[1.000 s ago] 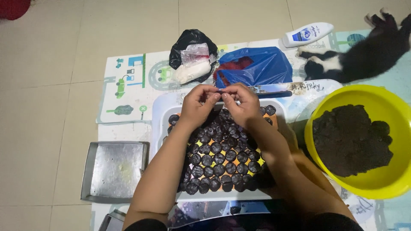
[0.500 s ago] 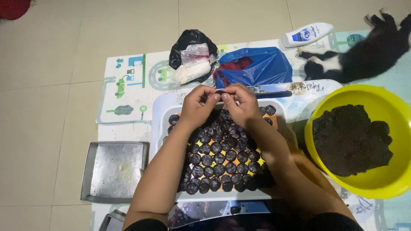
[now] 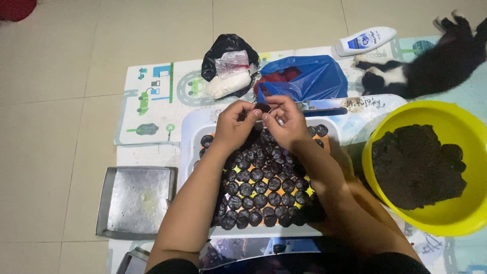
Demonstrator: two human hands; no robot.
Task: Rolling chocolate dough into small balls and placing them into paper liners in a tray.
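1. Both hands meet above the far end of the tray: the left hand (image 3: pixel 237 121) and the right hand (image 3: pixel 285 117) have their fingers curled inward, fingertips pinched from either side on one small dark ball (image 3: pixel 262 107) held between them, just above the rows beneath.
2. Largest of the things about them is the play mat (image 3: pixel 152 96), printed with roads and little vehicles, spread on the tiled floor (image 3: pixel 56 76) under nearly everything else.
3. At the right sits a yellow basin (image 3: pixel 441 119) holding a heap of dark, crumbly mixture (image 3: pixel 413 165).
4. Under the forearms lies the white tray (image 3: pixel 188 132), packed with rows of dark round pieces (image 3: pixel 258 187) on an orange patterned sheet.
5. A black-and-white cat (image 3: pixel 431 66) lies stretched out at the far right, beyond the basin.
6. Left of the tray rests a shallow metal pan (image 3: pixel 136 200), well apart from the hands.
7. Just beyond the hands is a blue plastic bag (image 3: pixel 314 76) with something red inside.
8. Beside it, to the left, is a black plastic bag (image 3: pixel 223 48) with a white bundle (image 3: pixel 228 83) and a clear wrapper on it.
9. A white bottle (image 3: pixel 366 39) lies on its side near the cat.
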